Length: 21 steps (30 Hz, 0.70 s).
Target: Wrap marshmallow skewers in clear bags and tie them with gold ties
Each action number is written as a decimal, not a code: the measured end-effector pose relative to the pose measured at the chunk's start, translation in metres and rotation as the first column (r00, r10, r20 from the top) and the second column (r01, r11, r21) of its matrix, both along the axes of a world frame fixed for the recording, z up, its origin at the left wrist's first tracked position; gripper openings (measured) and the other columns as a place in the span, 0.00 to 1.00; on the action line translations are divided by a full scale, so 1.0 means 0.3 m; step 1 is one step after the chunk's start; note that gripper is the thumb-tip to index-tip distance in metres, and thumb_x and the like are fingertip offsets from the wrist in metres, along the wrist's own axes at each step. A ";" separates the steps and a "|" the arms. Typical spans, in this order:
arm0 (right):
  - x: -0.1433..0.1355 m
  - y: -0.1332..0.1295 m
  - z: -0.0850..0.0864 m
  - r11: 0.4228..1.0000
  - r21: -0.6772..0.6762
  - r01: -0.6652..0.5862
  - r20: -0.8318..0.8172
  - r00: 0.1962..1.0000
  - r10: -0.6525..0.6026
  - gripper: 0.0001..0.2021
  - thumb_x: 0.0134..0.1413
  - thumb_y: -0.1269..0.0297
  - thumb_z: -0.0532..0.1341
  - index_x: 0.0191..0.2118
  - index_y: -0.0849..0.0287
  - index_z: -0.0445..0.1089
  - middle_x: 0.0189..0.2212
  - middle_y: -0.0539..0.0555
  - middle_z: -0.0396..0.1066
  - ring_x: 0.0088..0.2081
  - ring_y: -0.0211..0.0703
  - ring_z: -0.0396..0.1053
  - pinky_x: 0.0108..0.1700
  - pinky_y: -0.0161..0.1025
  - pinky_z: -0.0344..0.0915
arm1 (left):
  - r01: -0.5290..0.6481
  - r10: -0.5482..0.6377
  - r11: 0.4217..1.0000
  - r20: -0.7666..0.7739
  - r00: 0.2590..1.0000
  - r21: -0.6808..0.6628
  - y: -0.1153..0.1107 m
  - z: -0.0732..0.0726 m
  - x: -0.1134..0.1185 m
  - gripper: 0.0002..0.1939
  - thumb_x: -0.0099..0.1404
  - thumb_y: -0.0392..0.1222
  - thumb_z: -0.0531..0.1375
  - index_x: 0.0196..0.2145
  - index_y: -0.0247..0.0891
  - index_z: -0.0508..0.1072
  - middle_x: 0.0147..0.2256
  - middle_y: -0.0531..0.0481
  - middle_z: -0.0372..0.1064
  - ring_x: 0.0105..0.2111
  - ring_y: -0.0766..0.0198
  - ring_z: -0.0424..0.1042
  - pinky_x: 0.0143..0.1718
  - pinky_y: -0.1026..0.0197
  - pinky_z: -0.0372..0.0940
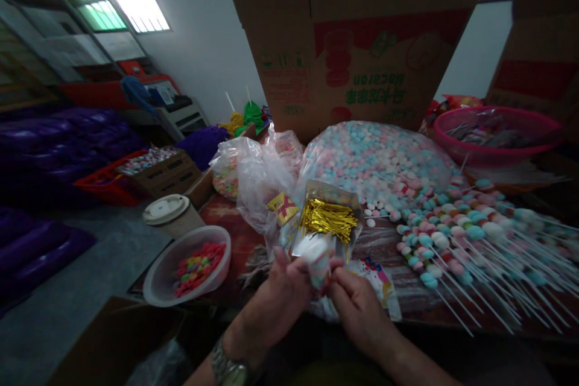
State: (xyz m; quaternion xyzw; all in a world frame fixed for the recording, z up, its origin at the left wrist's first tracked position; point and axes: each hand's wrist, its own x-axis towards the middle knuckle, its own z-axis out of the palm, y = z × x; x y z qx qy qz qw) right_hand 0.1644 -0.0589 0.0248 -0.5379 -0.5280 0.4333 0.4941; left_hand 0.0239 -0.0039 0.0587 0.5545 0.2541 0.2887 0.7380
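Observation:
My left hand [283,289], with a watch on its wrist, is closed around a wrapped marshmallow skewer [318,262], blurred by motion. The wrapper looks whitish with coloured bits showing through. Close beside it, my right hand [357,298] pinches the lower end of the same piece; its fingertips partly hide what they grip. Just beyond both hands stands an open box of gold twist ties [329,220]. Under the right hand lies a printed plastic wrapper [377,283].
Finished-looking marshmallow skewers [465,235] are heaped at right, sticks toward me. Behind lies a big bag of marshmallows [371,157]. A plastic bowl of gummy candy [194,271] stands left, near a lidded tub [169,211]. A pink basin [497,139] and a tall carton [362,48] are behind.

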 end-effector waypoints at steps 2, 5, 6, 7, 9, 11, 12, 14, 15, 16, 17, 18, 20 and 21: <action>-0.013 0.003 -0.016 0.980 -0.199 -0.002 -0.247 0.968 -0.048 0.12 0.50 0.59 0.54 0.20 0.57 0.56 0.14 0.42 0.51 0.17 0.32 0.48 0.20 0.31 0.45 | -0.091 0.095 0.995 0.089 0.991 -0.044 -0.003 -0.016 0.014 0.40 0.60 0.68 0.37 0.48 0.35 0.71 0.47 0.40 0.69 0.48 0.50 0.67 0.50 0.46 0.60; -0.020 0.002 -0.018 0.951 -0.284 -0.125 -0.592 0.803 -0.071 0.14 0.49 0.55 0.57 0.21 0.56 0.55 0.12 0.40 0.47 0.14 0.29 0.42 0.17 0.31 0.39 | -0.123 0.145 0.974 -0.105 0.984 0.193 -0.001 -0.036 0.008 0.27 0.61 0.60 0.51 0.51 0.41 0.68 0.54 0.45 0.63 0.55 0.52 0.60 0.57 0.49 0.52; -0.021 0.000 -0.013 0.954 -0.255 -0.158 -0.665 0.745 -0.054 0.14 0.49 0.55 0.58 0.22 0.57 0.56 0.12 0.40 0.49 0.14 0.29 0.43 0.17 0.30 0.40 | -0.080 0.139 0.953 -0.189 0.972 0.292 -0.001 -0.042 0.005 0.25 0.62 0.57 0.52 0.52 0.42 0.67 0.55 0.46 0.62 0.56 0.53 0.58 0.58 0.50 0.50; -0.021 -0.003 -0.008 0.956 -0.222 -0.189 -0.722 0.692 -0.031 0.14 0.48 0.55 0.60 0.23 0.58 0.58 0.13 0.40 0.51 0.14 0.28 0.44 0.17 0.30 0.41 | -0.024 0.129 0.924 -0.251 0.959 0.382 -0.001 -0.047 0.001 0.23 0.64 0.55 0.51 0.52 0.42 0.68 0.55 0.47 0.61 0.57 0.54 0.57 0.59 0.50 0.48; -0.019 -0.009 -0.001 0.952 -0.182 -0.246 -0.799 0.601 0.002 0.12 0.46 0.56 0.62 0.27 0.59 0.63 0.13 0.41 0.53 0.14 0.28 0.45 0.17 0.29 0.42 | 0.059 0.118 0.835 -0.282 0.952 0.547 -0.003 -0.053 -0.001 0.22 0.66 0.53 0.47 0.50 0.44 0.69 0.57 0.48 0.59 0.58 0.54 0.53 0.60 0.49 0.44; -0.016 -0.012 -0.002 0.942 -0.142 -0.305 -0.850 0.525 0.042 0.13 0.44 0.56 0.64 0.27 0.59 0.64 0.11 0.40 0.53 0.12 0.28 0.45 0.16 0.29 0.43 | 0.104 0.098 0.743 -0.261 0.960 0.661 -0.007 -0.057 0.005 0.21 0.66 0.52 0.46 0.50 0.45 0.69 0.56 0.49 0.60 0.59 0.54 0.52 0.61 0.48 0.40; -0.014 -0.013 -0.007 0.933 -0.118 -0.339 -0.865 0.496 0.070 0.14 0.44 0.54 0.64 0.24 0.58 0.63 0.10 0.40 0.51 0.11 0.28 0.44 0.15 0.29 0.43 | 0.128 0.074 0.723 -0.261 0.962 0.678 -0.010 -0.060 0.011 0.21 0.66 0.52 0.47 0.51 0.45 0.68 0.54 0.48 0.62 0.57 0.54 0.54 0.61 0.49 0.42; -0.006 -0.011 -0.020 0.906 -0.094 -0.413 -0.864 0.487 0.132 0.19 0.44 0.48 0.61 0.19 0.57 0.58 0.07 0.40 0.47 0.09 0.29 0.42 0.13 0.30 0.42 | 0.149 0.035 0.758 -0.268 0.963 0.635 -0.016 -0.066 0.034 0.21 0.66 0.51 0.48 0.52 0.42 0.67 0.50 0.46 0.67 0.52 0.56 0.62 0.57 0.53 0.52; 0.000 -0.010 -0.027 0.898 -0.111 -0.426 -0.837 0.528 0.147 0.21 0.44 0.45 0.59 0.17 0.56 0.56 0.06 0.40 0.46 0.08 0.29 0.41 0.12 0.30 0.41 | 0.117 0.049 0.800 -0.259 0.965 0.588 -0.019 -0.070 0.049 0.21 0.66 0.50 0.49 0.51 0.40 0.67 0.47 0.45 0.69 0.47 0.57 0.66 0.52 0.55 0.58; 0.008 -0.010 -0.034 0.903 -0.140 -0.407 -0.775 0.612 0.156 0.23 0.45 0.43 0.57 0.16 0.56 0.55 0.06 0.40 0.46 0.09 0.29 0.41 0.12 0.31 0.41 | 0.054 0.095 0.842 -0.247 0.964 0.537 -0.019 -0.073 0.068 0.20 0.65 0.51 0.49 0.49 0.38 0.69 0.43 0.45 0.71 0.43 0.58 0.68 0.47 0.58 0.62; 0.018 -0.011 -0.040 0.925 -0.171 -0.339 -0.667 0.731 0.145 0.23 0.46 0.42 0.56 0.16 0.56 0.54 0.06 0.41 0.47 0.10 0.30 0.43 0.13 0.31 0.42 | -0.032 0.169 0.873 -0.239 0.956 0.487 -0.019 -0.077 0.088 0.20 0.65 0.51 0.49 0.45 0.37 0.70 0.39 0.45 0.72 0.38 0.59 0.69 0.42 0.60 0.64; 0.029 -0.013 -0.044 0.958 -0.182 -0.220 -0.510 0.855 0.100 0.23 0.46 0.43 0.56 0.16 0.56 0.55 0.08 0.42 0.49 0.12 0.30 0.46 0.15 0.31 0.44 | -0.126 0.255 0.885 -0.240 0.937 0.448 -0.017 -0.080 0.109 0.19 0.66 0.51 0.48 0.40 0.36 0.72 0.34 0.46 0.72 0.34 0.61 0.70 0.38 0.61 0.65; 0.057 -0.022 -0.047 0.994 -0.093 0.051 -0.179 0.982 -0.067 0.20 0.47 0.47 0.58 0.18 0.58 0.60 0.13 0.45 0.55 0.17 0.32 0.52 0.19 0.31 0.50 | -0.245 0.390 0.862 -0.274 0.879 0.443 -0.018 -0.087 0.153 0.19 0.66 0.51 0.47 0.31 0.35 0.70 0.26 0.49 0.69 0.28 0.64 0.68 0.31 0.64 0.64; 0.072 -0.030 -0.046 0.987 -0.024 0.156 -0.072 0.985 -0.157 0.17 0.48 0.49 0.59 0.23 0.59 0.64 0.17 0.46 0.60 0.21 0.33 0.56 0.22 0.31 0.54 | -0.232 0.414 0.839 -0.301 0.859 0.492 -0.022 -0.093 0.175 0.19 0.66 0.50 0.47 0.29 0.36 0.69 0.24 0.50 0.68 0.26 0.64 0.67 0.29 0.64 0.63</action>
